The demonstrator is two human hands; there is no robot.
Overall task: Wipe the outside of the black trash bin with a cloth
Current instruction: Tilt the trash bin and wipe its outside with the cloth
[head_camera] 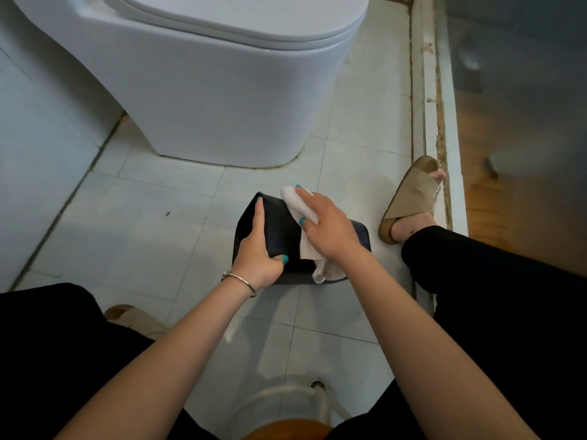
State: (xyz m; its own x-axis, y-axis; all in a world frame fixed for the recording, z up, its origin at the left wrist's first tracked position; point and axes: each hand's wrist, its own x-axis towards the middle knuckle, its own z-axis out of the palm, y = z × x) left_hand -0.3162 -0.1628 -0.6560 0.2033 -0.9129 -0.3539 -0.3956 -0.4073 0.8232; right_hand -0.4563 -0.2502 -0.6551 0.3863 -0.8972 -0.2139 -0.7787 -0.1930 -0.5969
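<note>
Pressing cloth [297, 204] on bin [282, 230] (left hand [259, 258] gripping).

Tiled floor [133, 223] bears bin [279, 230] (black), toilet [222, 90].
</note>
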